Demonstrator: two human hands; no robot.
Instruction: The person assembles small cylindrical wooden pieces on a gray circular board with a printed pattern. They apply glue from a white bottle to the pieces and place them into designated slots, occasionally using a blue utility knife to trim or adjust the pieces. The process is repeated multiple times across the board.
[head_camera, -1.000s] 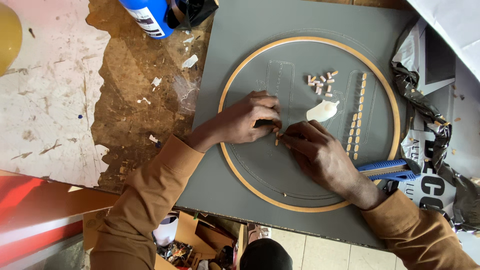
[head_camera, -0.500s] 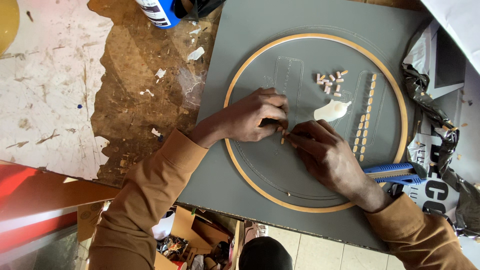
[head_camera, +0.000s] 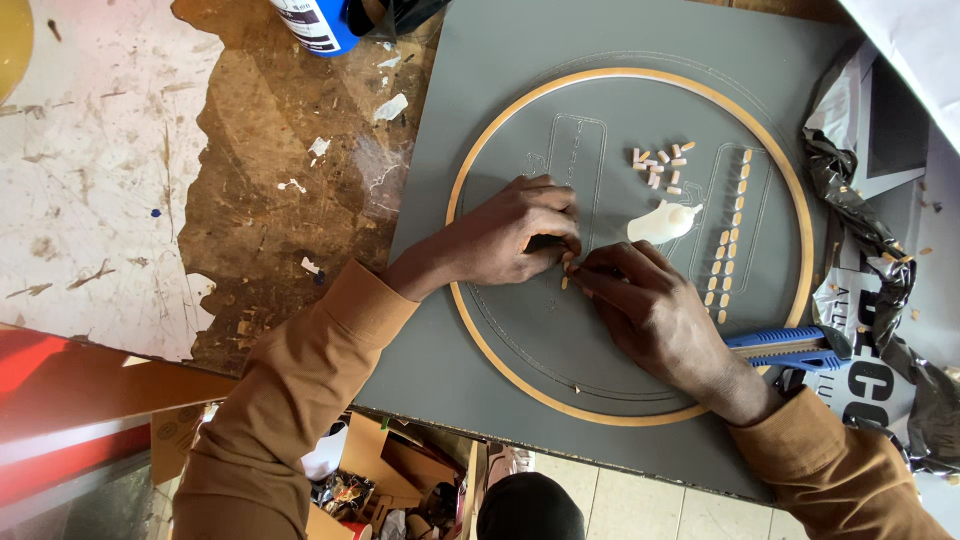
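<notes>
Both hands, left hand (head_camera: 515, 235) and right hand (head_camera: 655, 310), pinch closed on a small tan piece (head_camera: 566, 282) at the grey board's (head_camera: 450, 130) middle inside the wooden ring (head_camera: 462, 175), seemingly mid-placement, needing steady fingertip pressure.

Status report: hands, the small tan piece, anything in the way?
Left hand and right hand pinch small tan piece on grey board. Glue blob, loose pieces nearby, not blocking.

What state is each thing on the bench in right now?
Left hand: fingertips pinched on a small chip on the board.
Right hand: fingertips meeting the left's at that chip.
Ring: flat on the grey board.
Chip pile: loose.
Chip row: lined up.
Glue blob: open on the board.
Blue knife: lying untouched.
</notes>
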